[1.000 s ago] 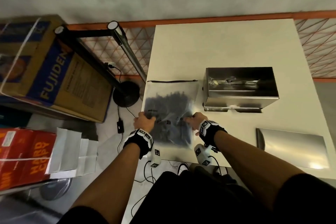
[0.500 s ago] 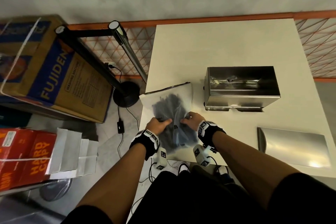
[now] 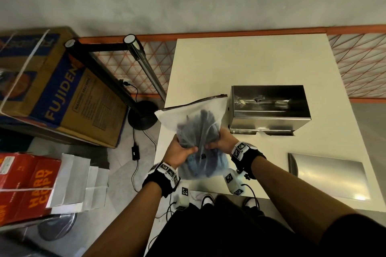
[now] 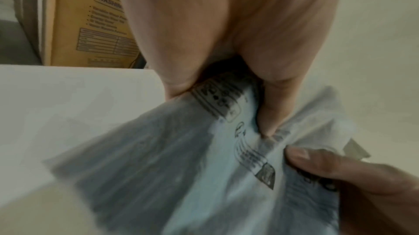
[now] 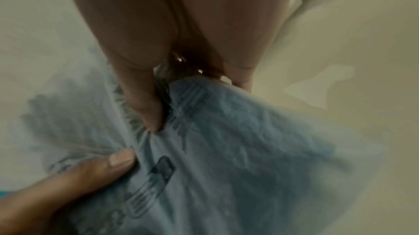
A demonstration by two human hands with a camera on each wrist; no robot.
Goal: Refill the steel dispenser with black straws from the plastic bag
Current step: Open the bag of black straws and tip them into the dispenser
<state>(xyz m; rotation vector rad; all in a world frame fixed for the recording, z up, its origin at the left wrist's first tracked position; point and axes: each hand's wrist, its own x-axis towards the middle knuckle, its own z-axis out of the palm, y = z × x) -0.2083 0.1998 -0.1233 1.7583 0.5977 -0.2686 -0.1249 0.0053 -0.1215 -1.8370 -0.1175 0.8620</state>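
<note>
Pretty early days from where I'm standing: both the left hand [image 3: 181, 151] and right hand [image 3: 221, 141] are bunching the frosted plastic bag [image 3: 196, 131] of black straws [image 3: 201, 123] at the table's [image 3: 250, 64] near edge, zip seemingly closed, while the lidless steel dispenser [image 3: 269, 108] just right of it is waiting unfilled.

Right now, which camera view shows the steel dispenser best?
The head view: the whole steel dispenser stands on the table, lid off, beside the plastic bag. The left wrist view does not show it. The right wrist view is blurred; only a pale edge at top right might belong to it.
</note>
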